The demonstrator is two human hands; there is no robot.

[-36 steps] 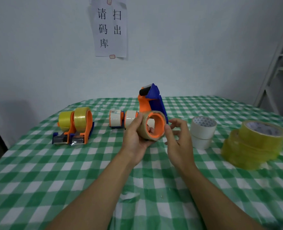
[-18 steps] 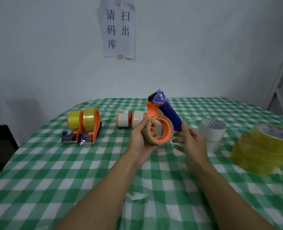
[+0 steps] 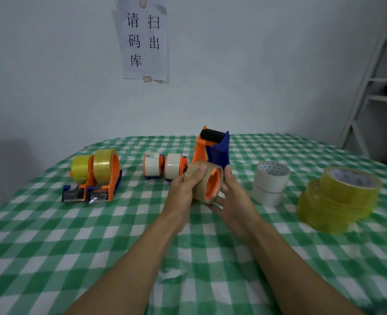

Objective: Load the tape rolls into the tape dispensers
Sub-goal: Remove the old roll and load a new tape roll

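An orange and blue tape dispenser is held above the table's middle, its black roller end pointing up. A tan tape roll sits on its orange hub. My left hand wraps around the roll from the left, thumb on top. My right hand grips the dispenser from the right and below. Two loaded yellow-tape dispensers lie at the left. Two loaded white-tape dispensers lie behind my left hand. Loose white rolls and yellow rolls are stacked at the right.
A green and white checked cloth covers the table. A small scrap of tape lies on it between my forearms. A paper sign hangs on the wall behind. A white metal rack stands at the far right.
The dispenser has been turned so its roller end now faces up and toward me. My right hand has closed in under the hub side. My left hand stays on the tan roll.
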